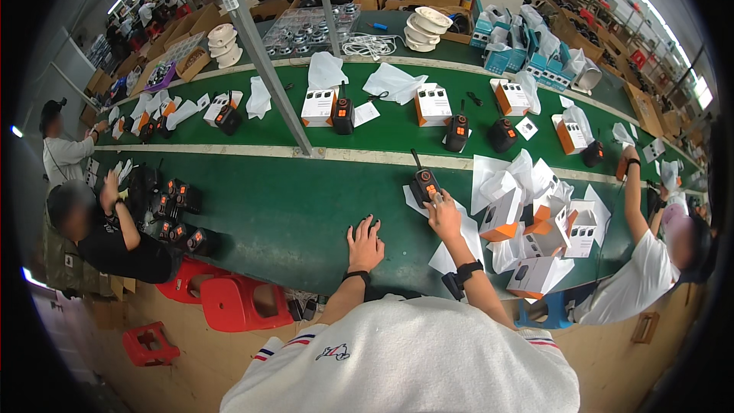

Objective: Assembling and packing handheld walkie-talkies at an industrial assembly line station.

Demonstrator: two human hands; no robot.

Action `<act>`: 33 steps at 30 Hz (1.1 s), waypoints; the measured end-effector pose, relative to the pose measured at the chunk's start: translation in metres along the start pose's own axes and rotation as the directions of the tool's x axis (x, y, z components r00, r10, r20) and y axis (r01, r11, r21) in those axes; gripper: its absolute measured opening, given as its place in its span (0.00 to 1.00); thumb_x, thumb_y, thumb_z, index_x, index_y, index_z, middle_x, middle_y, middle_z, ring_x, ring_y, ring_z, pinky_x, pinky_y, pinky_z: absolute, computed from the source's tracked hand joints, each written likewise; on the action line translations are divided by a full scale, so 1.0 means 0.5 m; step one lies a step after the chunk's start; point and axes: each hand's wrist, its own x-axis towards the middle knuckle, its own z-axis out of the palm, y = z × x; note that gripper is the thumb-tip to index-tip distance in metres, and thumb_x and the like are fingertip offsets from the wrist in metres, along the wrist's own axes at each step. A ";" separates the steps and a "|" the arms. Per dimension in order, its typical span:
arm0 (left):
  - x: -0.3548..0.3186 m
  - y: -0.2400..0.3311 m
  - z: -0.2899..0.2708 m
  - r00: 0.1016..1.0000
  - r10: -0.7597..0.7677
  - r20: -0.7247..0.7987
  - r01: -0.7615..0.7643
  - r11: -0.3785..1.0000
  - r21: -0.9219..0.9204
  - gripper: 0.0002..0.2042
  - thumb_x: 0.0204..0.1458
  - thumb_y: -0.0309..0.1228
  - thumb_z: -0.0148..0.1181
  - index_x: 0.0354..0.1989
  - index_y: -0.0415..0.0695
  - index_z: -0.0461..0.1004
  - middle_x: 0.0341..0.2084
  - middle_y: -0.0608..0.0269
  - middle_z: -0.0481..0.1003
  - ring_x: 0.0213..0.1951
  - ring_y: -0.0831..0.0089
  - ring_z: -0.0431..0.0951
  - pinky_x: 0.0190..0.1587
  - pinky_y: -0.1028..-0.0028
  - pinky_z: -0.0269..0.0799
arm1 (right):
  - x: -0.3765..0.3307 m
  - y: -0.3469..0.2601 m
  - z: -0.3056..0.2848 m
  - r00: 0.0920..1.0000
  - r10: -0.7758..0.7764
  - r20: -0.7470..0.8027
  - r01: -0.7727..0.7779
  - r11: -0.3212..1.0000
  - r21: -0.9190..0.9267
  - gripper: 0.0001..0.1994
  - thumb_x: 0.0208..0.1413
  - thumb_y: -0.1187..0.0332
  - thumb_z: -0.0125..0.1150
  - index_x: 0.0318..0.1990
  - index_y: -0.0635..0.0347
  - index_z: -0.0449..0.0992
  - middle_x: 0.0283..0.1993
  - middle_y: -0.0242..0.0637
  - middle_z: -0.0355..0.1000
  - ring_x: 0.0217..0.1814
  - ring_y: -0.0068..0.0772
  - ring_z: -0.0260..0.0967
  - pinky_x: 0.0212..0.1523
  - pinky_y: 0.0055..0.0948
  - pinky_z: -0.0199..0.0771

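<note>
Orange-white boxes (535, 233) beside hands (443, 214)

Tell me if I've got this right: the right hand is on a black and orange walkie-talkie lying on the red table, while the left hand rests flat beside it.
Not quite. The head view shows the table is green, not red. The rest holds: right hand on the walkie-talkie, left hand flat.

The person is wearing a white sweatshirt (413, 359) with striped shoulder trim and dark wristbands (467, 268) above it on both wrists.
</note>
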 end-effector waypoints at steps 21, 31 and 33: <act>0.002 -0.003 0.000 1.000 -0.007 0.003 0.007 1.000 -0.002 0.23 0.47 0.31 0.48 0.55 0.47 0.63 0.61 0.59 0.56 0.62 0.64 0.55 0.63 0.49 0.40 | 0.001 -0.004 0.001 1.000 0.013 0.006 -0.013 1.000 -0.002 0.14 0.53 0.61 0.57 0.45 0.56 0.70 0.53 0.54 0.66 0.52 0.53 0.67 0.43 0.42 0.73; 0.003 -0.008 0.001 1.000 0.001 -0.013 -0.001 1.000 0.003 0.23 0.47 0.31 0.48 0.55 0.47 0.63 0.60 0.59 0.57 0.62 0.64 0.56 0.63 0.49 0.40 | 0.003 -0.011 0.001 1.000 0.009 -0.010 -0.008 1.000 0.018 0.14 0.53 0.61 0.57 0.44 0.57 0.70 0.52 0.55 0.66 0.52 0.54 0.67 0.42 0.43 0.73; 0.003 -0.008 0.000 1.000 0.000 -0.012 0.000 1.000 0.005 0.23 0.47 0.31 0.48 0.55 0.47 0.63 0.60 0.59 0.57 0.62 0.64 0.56 0.63 0.49 0.40 | 0.003 -0.013 -0.001 1.000 0.010 -0.007 -0.010 1.000 0.021 0.14 0.54 0.61 0.57 0.43 0.58 0.70 0.52 0.55 0.66 0.52 0.54 0.66 0.43 0.43 0.73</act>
